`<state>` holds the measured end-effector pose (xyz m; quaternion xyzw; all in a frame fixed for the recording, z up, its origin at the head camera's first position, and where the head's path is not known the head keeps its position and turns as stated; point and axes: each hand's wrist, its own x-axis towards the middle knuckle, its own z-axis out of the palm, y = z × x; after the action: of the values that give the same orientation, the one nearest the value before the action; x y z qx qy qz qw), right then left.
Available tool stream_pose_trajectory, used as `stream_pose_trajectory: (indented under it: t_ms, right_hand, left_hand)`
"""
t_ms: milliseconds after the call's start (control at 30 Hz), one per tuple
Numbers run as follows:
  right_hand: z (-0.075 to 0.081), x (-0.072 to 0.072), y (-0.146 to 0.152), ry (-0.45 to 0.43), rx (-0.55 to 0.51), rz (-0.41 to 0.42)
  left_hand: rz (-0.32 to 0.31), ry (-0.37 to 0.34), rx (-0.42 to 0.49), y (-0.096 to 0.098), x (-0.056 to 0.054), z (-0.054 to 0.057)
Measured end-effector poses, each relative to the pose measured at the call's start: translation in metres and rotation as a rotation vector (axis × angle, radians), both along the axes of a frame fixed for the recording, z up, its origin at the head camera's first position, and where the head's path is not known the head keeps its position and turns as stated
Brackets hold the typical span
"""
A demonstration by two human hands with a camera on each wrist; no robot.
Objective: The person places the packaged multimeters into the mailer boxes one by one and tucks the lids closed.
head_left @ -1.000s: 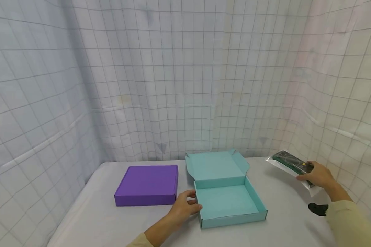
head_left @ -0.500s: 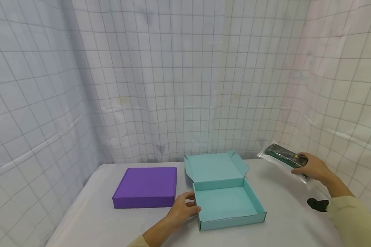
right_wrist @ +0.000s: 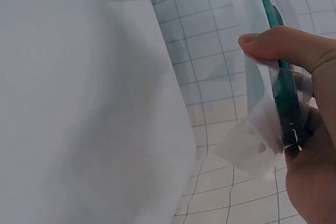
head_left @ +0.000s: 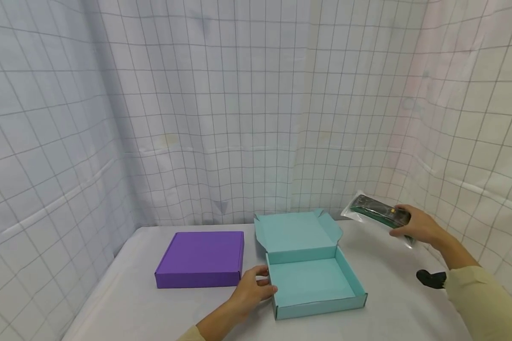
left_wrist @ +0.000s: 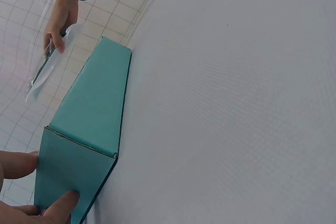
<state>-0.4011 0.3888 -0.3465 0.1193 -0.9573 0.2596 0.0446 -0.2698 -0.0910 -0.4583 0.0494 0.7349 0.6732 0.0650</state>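
A teal cardboard mailer box (head_left: 315, 284) stands on the white table with its lid (head_left: 296, 231) tipped back and nothing inside. At its left wall my left hand (head_left: 249, 291) holds on, thumb at the rim and fingers against the outer side; the left wrist view shows a fingertip on the teal wall (left_wrist: 89, 98). Above the table at the right, my right hand (head_left: 418, 225) grips one end of a dark, flat, green-edged item in a clear plastic bag (head_left: 373, 210). In the right wrist view the thumb presses on the bag's face, and the bag's loose end (right_wrist: 252, 142) hangs below it.
A closed purple mailer box (head_left: 202, 258) lies to the left of the teal one. Gridded white curtains (head_left: 247, 118) enclose the table (head_left: 123, 284) at the back and both sides. A black piece (head_left: 431, 278) juts from the right sleeve cuff.
My right hand has carried the bagged item leftward and a little up, closer to the teal box. The left hand keeps its place at the box wall.
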Motion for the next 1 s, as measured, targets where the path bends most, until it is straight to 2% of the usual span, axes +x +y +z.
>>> stream_pose_trajectory:
  t_ms: [200,533,1000]
  right_hand:
    - [0.001,0.000,-0.011,0.004,-0.033,0.055]
    - [0.001,-0.001,-0.030,0.035,-0.028,0.140]
    - [0.000,0.000,-0.058,0.067,-0.058,0.225]
  left_hand:
    - [-0.001,0.000,-0.007,-0.001,0.000,0.001]
    - [0.014,0.000,-0.019,0.000,-0.002,-0.001]
    - [0.006,-0.008,-0.013,0.001,0.000,0.001]
